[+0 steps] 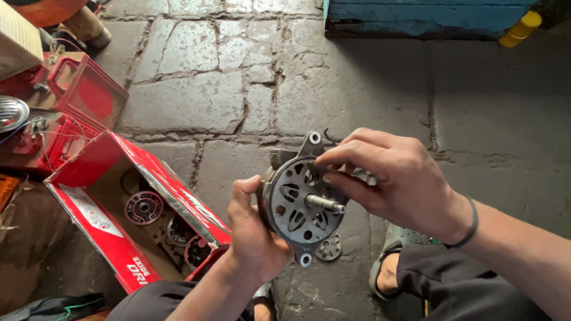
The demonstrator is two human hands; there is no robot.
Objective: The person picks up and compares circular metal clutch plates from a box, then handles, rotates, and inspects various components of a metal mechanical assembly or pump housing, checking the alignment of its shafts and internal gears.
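My left hand (pixel 253 229) grips a round grey metal motor housing (pixel 300 205) from its left rim, holding it above the stone floor. The housing has cut-out slots, mounting ears at top and bottom, and a short shaft (pixel 326 204) sticking out of its centre. My right hand (pixel 389 178) reaches in from the right, its fingertips pinched on the housing's upper right edge. A small round metal plate (pixel 329 248) lies on the floor just below the housing.
An open red cardboard box (pixel 113 238) at the left holds several round metal parts (pixel 143 207). Red battery cases (pixel 71 89) stand at the far left. A blue wooden edge (pixel 416 18) and a yellow object (pixel 520 28) lie at the top. My sandalled foot (pixel 389 261) rests below.
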